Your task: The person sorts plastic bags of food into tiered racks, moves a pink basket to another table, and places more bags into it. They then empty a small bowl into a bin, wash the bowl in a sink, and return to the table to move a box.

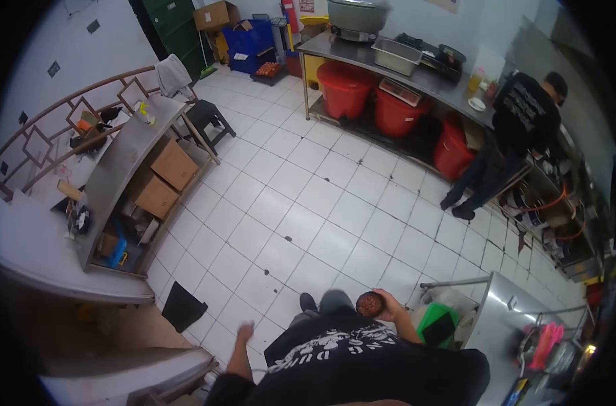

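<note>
In the head view, my right hand (391, 306) is closed around the side of a small round container (369, 304) with reddish-brown contents. It is held in front of my body, above the tiled floor. My left hand (245, 331) hangs out to the left, apart from everything, small and blurred; I cannot make out its fingers. To the right of my right forearm is a green container (436, 323) with a dark panel, beside a steel table.
A steel table (497, 318) stands at the right. A steel-topped shelf (142, 145) with cardboard boxes is at the left, near a black stool (210, 122). Red bins (345, 88) sit under the far counter (348, 51). A co-worker (524, 111) stands at the right.
</note>
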### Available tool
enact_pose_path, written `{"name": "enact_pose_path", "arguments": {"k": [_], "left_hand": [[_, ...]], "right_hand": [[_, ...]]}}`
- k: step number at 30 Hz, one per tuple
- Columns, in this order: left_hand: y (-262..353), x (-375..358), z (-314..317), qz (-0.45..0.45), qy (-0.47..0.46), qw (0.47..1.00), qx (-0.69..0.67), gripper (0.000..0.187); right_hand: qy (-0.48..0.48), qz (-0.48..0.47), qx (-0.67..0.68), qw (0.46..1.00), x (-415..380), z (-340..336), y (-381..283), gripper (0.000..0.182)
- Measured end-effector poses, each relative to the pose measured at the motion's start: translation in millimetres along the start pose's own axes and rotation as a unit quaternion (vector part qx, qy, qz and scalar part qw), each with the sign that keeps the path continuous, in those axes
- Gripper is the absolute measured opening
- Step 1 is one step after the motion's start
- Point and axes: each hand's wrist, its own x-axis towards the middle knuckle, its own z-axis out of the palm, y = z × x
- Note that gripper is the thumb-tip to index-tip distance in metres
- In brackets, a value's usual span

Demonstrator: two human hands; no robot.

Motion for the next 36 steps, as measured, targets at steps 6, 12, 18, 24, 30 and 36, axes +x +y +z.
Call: {"name": "enact_pose_path", "arguments": {"k": [6, 12, 18, 24, 30, 36], "left_hand": [[63, 270, -385, 0.035, 0.197, 0.931, -0.304, 0.044], [103, 404, -518, 0.040, 0.204, 0.849, -0.486, 0.037], [-14, 459, -430, 0.042, -0.205, 0.975, -0.073, 0.040], [-72, 578, -519, -0.030, -0.231, 0.967, -0.101, 0.032], [-57, 934, -776, -0.002, 0.059, 0.994, -0.087, 0.037], [119, 1133, -1134, 0.125, 0.219, 0.878, -0.407, 0.035]], "right_hand": [[-0.039, -0.087, 0.095, 0.991, 129, 101, -133, 0.047], [-0.081, -0.091, 0.024, 0.992, 291, 201, -340, 0.048], [-0.078, -0.110, -0.071, 0.988, 426, 350, -584, 0.051], [-0.053, -0.120, -0.068, 0.989, 546, 443, -740, 0.067], [-0.107, -0.120, 0.100, 0.982, 643, 515, -809, 0.063], [-0.243, -0.044, 0.106, 0.963, 786, 582, -987, 0.059]]}}
